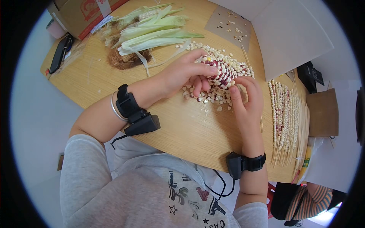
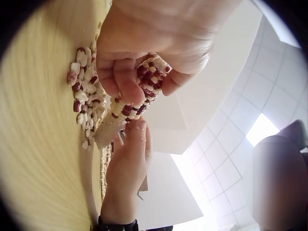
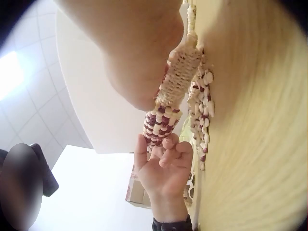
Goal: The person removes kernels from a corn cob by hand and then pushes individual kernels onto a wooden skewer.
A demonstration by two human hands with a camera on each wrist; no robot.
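Observation:
A maroon-and-white corn cob (image 1: 222, 75) is held over the table between both hands. My left hand (image 1: 182, 74) grips it near one end, thumb along the top and fingers underneath. At the other end my right hand (image 1: 249, 100) pinches with thumb and forefinger right at the kernel rows. Part of the cob is stripped to its pale core (image 3: 180, 79), while rows of kernels remain on the end in the left hand. Loose kernels (image 1: 237, 67), white and maroon, lie heaped on the table beneath and behind the cob.
Green husks (image 1: 156, 34) and brown corn silk (image 1: 123, 59) lie at the back left, near a cardboard box (image 1: 85, 17). Rows of kernels on thin sticks (image 1: 283, 114) lie at the right. A grey sheet (image 1: 228, 24) with scattered kernels and a white panel (image 1: 292, 34) stand behind.

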